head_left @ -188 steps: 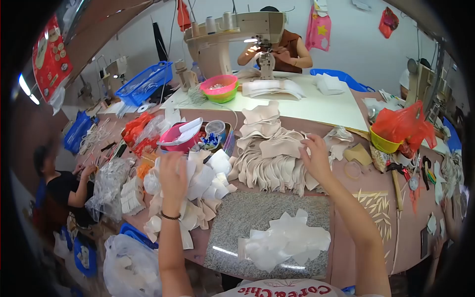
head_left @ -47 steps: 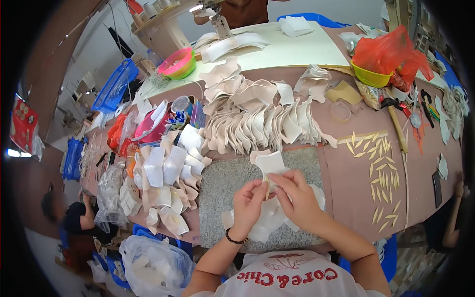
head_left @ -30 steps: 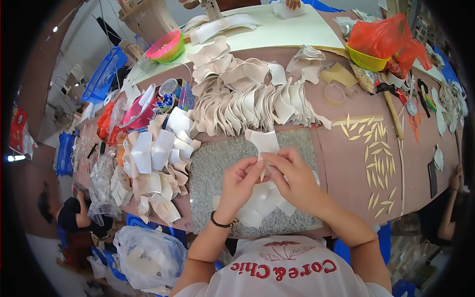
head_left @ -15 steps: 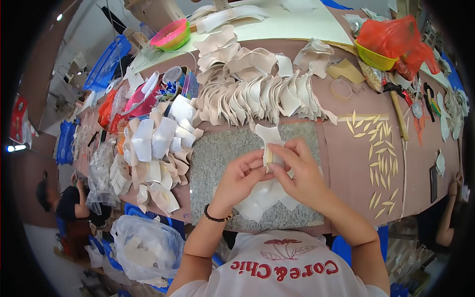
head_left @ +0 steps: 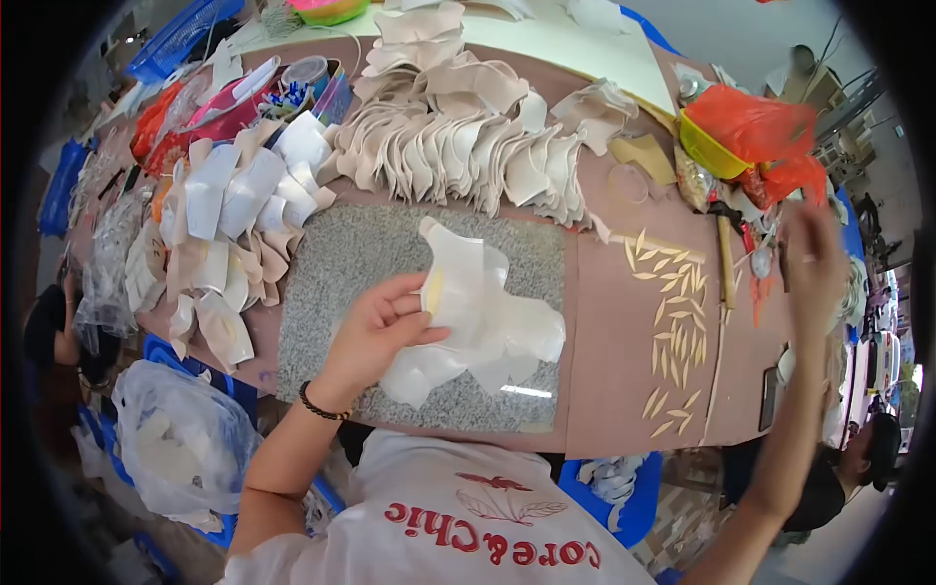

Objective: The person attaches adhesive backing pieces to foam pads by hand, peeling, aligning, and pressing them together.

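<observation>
My left hand (head_left: 385,327) grips the edge of a pale cut piece (head_left: 454,278) with a small yellow leaf-shaped strip (head_left: 435,291) on it. Beneath lie more translucent white pieces (head_left: 517,336) on the grey speckled slab (head_left: 331,258). My right hand (head_left: 814,244) is raised at the far right, near the hammer (head_left: 725,263) and other tools; it is blurred, so its fingers cannot be made out. Rows of yellow leaf-shaped strips (head_left: 681,341) lie on the brown table right of the slab.
Overlapping beige pieces (head_left: 448,156) line the slab's back edge. White pieces (head_left: 214,195) are heaped at left. A yellow basket (head_left: 710,148) with a red bag (head_left: 756,122) stands back right. A person (head_left: 858,468) is at the lower right.
My right hand has left the pale piece and swung out to the far right. My left hand still holds the piece, now lower over the slab. The view has shifted to the right.
</observation>
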`<state>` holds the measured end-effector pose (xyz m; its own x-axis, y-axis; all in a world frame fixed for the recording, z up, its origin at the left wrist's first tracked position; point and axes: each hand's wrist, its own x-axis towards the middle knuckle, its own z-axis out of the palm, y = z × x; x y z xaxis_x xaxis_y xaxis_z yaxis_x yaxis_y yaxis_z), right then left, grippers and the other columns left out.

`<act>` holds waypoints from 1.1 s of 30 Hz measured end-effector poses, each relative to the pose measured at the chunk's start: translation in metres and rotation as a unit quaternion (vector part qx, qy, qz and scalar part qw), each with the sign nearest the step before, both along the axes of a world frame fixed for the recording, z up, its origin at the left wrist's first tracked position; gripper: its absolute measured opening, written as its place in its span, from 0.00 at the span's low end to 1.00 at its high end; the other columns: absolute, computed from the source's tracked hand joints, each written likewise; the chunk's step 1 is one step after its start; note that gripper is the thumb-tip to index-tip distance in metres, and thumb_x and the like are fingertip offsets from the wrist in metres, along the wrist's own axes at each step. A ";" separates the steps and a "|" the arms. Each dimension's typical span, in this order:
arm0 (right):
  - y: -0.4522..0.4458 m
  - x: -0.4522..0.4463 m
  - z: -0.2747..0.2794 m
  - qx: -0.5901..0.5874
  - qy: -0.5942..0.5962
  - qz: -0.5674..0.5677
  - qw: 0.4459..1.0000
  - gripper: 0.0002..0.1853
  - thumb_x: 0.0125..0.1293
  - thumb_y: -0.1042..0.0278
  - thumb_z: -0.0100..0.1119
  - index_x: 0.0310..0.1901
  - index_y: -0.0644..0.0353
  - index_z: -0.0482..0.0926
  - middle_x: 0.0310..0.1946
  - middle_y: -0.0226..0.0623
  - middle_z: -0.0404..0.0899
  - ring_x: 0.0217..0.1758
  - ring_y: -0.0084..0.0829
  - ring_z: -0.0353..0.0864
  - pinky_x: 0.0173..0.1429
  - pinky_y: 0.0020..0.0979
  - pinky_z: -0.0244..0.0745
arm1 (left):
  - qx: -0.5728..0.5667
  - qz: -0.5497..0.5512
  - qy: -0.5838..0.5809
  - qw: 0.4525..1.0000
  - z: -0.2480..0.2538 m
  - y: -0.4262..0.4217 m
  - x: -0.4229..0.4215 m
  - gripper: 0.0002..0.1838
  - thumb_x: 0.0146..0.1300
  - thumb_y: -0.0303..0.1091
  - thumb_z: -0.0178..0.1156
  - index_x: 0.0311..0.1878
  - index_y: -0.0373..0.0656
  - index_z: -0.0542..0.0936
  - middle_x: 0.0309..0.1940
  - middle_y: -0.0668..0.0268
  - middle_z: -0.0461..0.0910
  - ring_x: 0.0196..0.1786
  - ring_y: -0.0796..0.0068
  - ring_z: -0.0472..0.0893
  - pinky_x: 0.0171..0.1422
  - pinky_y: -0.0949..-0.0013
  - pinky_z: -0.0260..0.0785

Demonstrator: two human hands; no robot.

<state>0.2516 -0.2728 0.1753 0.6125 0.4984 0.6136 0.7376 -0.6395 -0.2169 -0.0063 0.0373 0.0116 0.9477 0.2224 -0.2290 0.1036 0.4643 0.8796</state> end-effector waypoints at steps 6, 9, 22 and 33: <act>0.054 -0.030 0.111 0.054 -0.139 0.046 0.988 0.12 0.58 0.66 0.64 0.29 0.69 0.78 0.24 0.36 0.78 0.25 0.24 0.73 0.27 0.24 0.68 | -0.034 0.065 0.027 0.997 -0.003 0.008 -0.020 0.23 0.61 0.16 0.47 0.61 0.33 0.64 0.49 0.56 0.77 0.49 0.70 0.78 0.55 0.69 0.74; 0.105 -0.009 0.125 0.035 -0.120 0.199 0.972 0.08 0.60 0.72 0.58 0.27 0.68 0.78 0.23 0.35 0.81 0.25 0.19 0.73 0.30 0.21 0.64 | -0.032 0.063 -0.016 0.997 0.009 0.001 -0.025 0.22 0.62 0.16 0.46 0.61 0.33 0.64 0.50 0.56 0.76 0.50 0.70 0.78 0.55 0.69 0.74; 0.083 -0.002 0.126 0.091 -0.088 -0.008 0.992 0.07 0.61 0.69 0.57 0.30 0.64 0.77 0.21 0.25 0.73 0.25 0.15 0.69 0.26 0.19 0.64 | -0.086 -0.013 -0.049 0.995 0.002 -0.070 -0.030 0.24 0.64 0.18 0.45 0.64 0.35 0.59 0.55 0.57 0.72 0.56 0.69 0.74 0.59 0.62 0.71; 0.094 -0.042 0.138 0.117 -0.075 0.007 0.990 0.09 0.56 0.70 0.58 0.30 0.70 0.78 0.22 0.36 0.78 0.26 0.23 0.74 0.33 0.26 0.69 | -0.047 -0.103 -0.039 0.993 0.018 -0.016 -0.054 0.26 0.62 0.15 0.47 0.65 0.32 0.57 0.57 0.52 0.70 0.59 0.65 0.72 0.63 0.61 0.69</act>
<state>0.2095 -0.1791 0.3132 0.4998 0.3392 0.7970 0.7808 -0.5747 -0.2450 -0.0599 0.0218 0.0295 0.9866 0.0039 -0.1632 0.1374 0.5205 0.8427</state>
